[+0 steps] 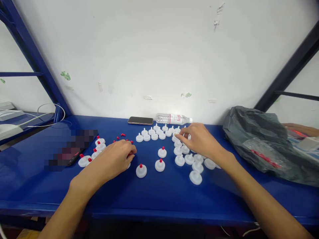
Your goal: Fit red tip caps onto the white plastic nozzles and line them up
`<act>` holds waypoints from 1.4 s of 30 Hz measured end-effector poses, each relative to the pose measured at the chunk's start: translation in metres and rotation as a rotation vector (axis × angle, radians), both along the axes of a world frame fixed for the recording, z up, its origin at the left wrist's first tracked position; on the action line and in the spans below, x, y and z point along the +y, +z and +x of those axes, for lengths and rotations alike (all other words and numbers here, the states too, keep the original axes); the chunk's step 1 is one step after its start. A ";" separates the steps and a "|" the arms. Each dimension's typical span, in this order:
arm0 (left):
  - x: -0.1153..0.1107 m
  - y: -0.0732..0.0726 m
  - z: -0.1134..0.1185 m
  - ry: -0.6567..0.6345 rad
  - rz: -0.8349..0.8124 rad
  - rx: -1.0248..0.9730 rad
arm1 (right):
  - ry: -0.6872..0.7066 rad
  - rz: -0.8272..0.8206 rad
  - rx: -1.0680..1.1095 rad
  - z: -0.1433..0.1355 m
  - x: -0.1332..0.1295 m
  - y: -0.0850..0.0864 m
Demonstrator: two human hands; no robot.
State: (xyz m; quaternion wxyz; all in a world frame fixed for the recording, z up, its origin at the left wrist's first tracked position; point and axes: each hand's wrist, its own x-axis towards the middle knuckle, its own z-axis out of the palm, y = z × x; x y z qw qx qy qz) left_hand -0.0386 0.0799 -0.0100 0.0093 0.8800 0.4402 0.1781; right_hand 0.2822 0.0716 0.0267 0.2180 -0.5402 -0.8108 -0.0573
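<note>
1. The right hand (199, 141) is the nearer one to the bare caps (179, 160): they lie around its fingers and toward the wearer, with a row reaching left beyond it.
2. Its thumb and forefinger are almost together at one cap; I cannot tell whether they grip it.
3. The left hand (119, 152) is nearer the loose red tips (123, 134), which lie just beyond its knuckles.
4. Its fingers curl inward, thumb close to them; what they hold is hidden.
5. The bare caps' spouts mostly point up from the table (159, 194).
6. Three red-tipped caps (141, 171) stand between the hands, spouts upright.
</note>
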 end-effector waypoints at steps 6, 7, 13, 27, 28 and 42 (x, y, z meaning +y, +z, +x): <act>0.000 0.002 0.003 0.014 -0.034 0.028 | 0.141 -0.228 0.003 0.001 0.000 -0.004; 0.000 0.003 0.004 0.022 -0.045 0.041 | 0.149 -0.216 -0.011 0.001 0.000 -0.005; -0.001 0.007 0.007 0.053 -0.133 0.107 | 0.186 -0.149 -0.023 -0.004 0.002 -0.008; -0.010 0.016 0.014 -0.032 -0.041 -0.040 | 0.219 -0.104 0.130 -0.004 0.004 -0.023; -0.011 0.016 0.015 -0.051 -0.018 -0.073 | 0.217 -0.127 0.170 -0.005 0.003 -0.023; -0.019 0.019 0.028 -0.135 0.147 -0.419 | 0.341 0.177 0.070 -0.036 -0.014 -0.022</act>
